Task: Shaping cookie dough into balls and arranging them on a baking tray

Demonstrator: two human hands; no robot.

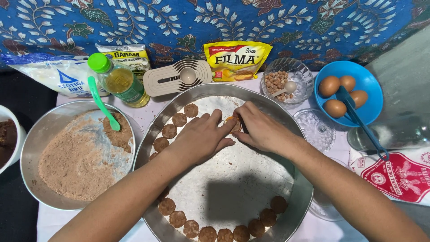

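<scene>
Dough bowl (31, 134) of steel sits left of the round baking pan (286, 215), half full of brown crumbly dough, a green spatula (102, 104) resting in it. Behind it, a flour bag (49, 76), an oil bottle (118, 80) with green cap and a salt packet (123, 54). Beige measuring-spoon set (177, 77) lies just behind the pan's rim. Left hand (199, 136) is over the pan's upper middle, fingers half curled, fingertips touching a small dough disc (233, 123). Right hand (260, 127) meets it from the other side, thumb and fingers pinched on the same disc. Flattened dough rounds (179, 119) line the pan's left and lower edges. Behind the pan: yellow margarine pouch (236, 60), glass bowl of peanuts (286, 80). Right of the pan: blue bowl (367, 85) with four brown eggs (329, 86), a blue tool (358, 118), a red-printed bag (398, 175).
</scene>
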